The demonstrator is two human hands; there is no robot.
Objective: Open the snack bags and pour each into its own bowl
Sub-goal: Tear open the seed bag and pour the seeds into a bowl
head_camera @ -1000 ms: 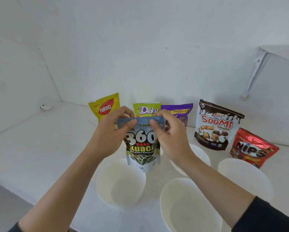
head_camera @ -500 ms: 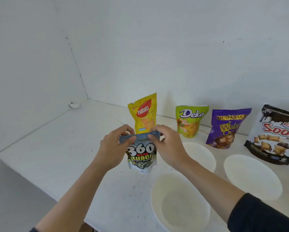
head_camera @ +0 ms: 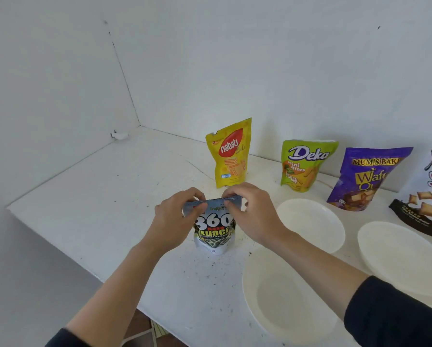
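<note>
Your left hand [head_camera: 174, 216] and right hand [head_camera: 255, 216] each pinch the sealed top edge of the seed bag [head_camera: 215, 229], upright over the table [head_camera: 109, 209]. Opening is the step in hand; next you probably tear the seal, then tip into the nearest bowl [head_camera: 285, 301].

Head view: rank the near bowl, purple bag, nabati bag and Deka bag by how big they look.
1. Near bowl, though it is also closest to the camera.
2. Purple bag.
3. Nabati bag and Deka bag look about alike, so I leave them unranked.
</note>
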